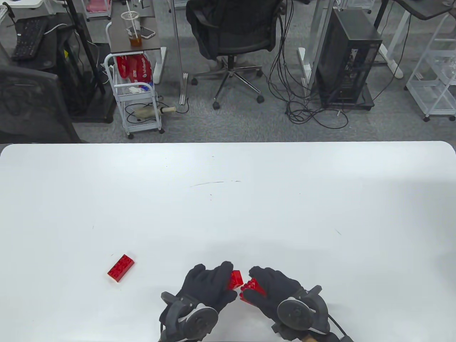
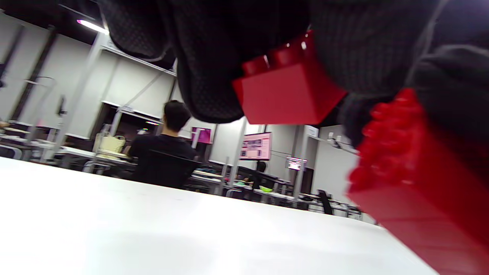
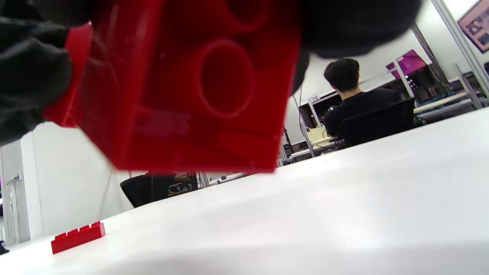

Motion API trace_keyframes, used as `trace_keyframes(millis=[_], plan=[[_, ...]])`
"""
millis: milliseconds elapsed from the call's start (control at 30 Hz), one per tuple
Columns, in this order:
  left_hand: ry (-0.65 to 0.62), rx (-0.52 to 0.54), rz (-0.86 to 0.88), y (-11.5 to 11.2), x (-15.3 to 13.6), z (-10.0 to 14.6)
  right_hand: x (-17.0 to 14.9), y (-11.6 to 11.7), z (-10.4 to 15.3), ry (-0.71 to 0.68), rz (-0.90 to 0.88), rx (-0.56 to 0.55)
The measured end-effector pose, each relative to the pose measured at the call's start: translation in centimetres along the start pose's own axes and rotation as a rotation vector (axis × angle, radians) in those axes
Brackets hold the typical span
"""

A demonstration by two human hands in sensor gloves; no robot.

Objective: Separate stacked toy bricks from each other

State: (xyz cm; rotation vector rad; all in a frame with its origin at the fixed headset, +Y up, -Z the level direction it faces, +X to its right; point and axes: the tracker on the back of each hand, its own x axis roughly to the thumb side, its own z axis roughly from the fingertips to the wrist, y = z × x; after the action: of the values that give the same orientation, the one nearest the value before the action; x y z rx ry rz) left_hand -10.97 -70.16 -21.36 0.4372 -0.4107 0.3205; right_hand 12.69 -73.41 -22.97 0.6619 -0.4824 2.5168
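A: Where are the hands?

B: Both are at the near edge of the white surface (image 1: pixel 228 199), a little right of its middle. The left hand (image 1: pixel 208 285) grasps 1 small red brick (image 1: pixel 236 279) between its fingertips. In the left wrist view this brick (image 2: pixel 288 95) is lifted off the surface, studs up.

A: And the other hand?

B: The right hand (image 1: pixel 276 288) is clenched around a larger red brick piece (image 1: pixel 252 289). From the right wrist view its hollow underside (image 3: pixel 191 95) faces the camera. The 2 held pieces are just beside each other; I cannot tell if they touch.

A: Anything else on the surface?

B: Yes, 1 loose red brick (image 1: pixel 120 268) lies flat, studs up, towards the near-left part, well apart from the hands. It also shows in the right wrist view (image 3: pixel 78 236).
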Motion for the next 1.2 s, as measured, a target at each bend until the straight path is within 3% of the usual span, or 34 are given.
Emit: trace_keyframes(millis=[233, 600, 1200], plan=[[0.219, -0.013, -0.216, -0.2, -3.4, -0.4, 0.1, -0.2, 0.2, -0.014, -0.009, 0.005], [0.473, -0.073, -0.343, -0.9, -7.6, -0.2, 0.2, -0.1, 0.3, -0.013, -0.047, 0.025], [0.626, -0.256, -0.475, -2.9, -10.1, 0.3, 1.1, -0.1, 0.5, -0.038, -0.153, 0.032]])
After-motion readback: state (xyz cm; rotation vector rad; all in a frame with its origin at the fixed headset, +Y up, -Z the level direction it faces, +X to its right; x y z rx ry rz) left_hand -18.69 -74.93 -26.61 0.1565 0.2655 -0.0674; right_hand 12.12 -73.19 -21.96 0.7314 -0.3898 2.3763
